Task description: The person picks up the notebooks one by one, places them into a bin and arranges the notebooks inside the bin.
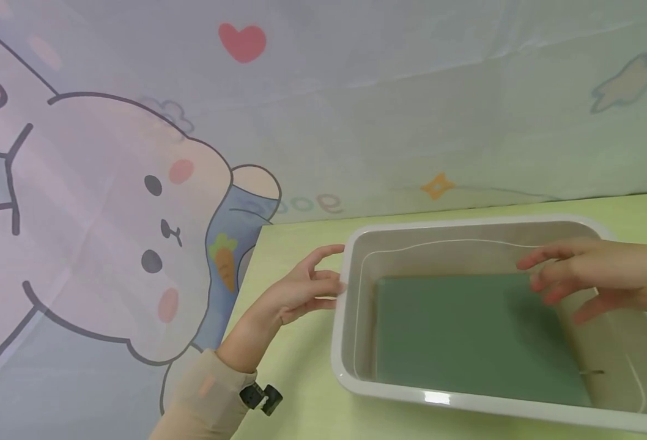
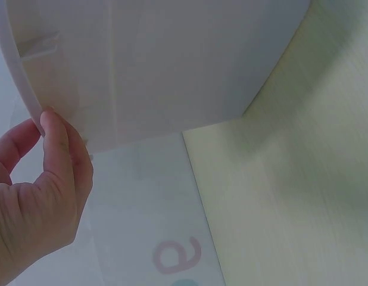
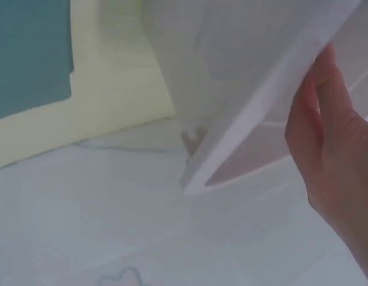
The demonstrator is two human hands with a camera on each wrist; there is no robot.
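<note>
My left hand (image 1: 301, 287) rests relaxed, fingertips on the left rim of the white tray (image 1: 351, 379), which sits on the pale green surface (image 1: 296, 244) holding water and a green block (image 1: 477, 336); my right hand (image 1: 593, 275) hovers loose-fingered at its far right side, gripping nothing. I judge both hands should take opposite rims evenly and keep it level so nothing slops

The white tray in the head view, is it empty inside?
No, the white tray holds a flat green block that covers most of its floor.

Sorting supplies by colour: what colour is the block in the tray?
Dull green block, clearest in the head view.
</note>
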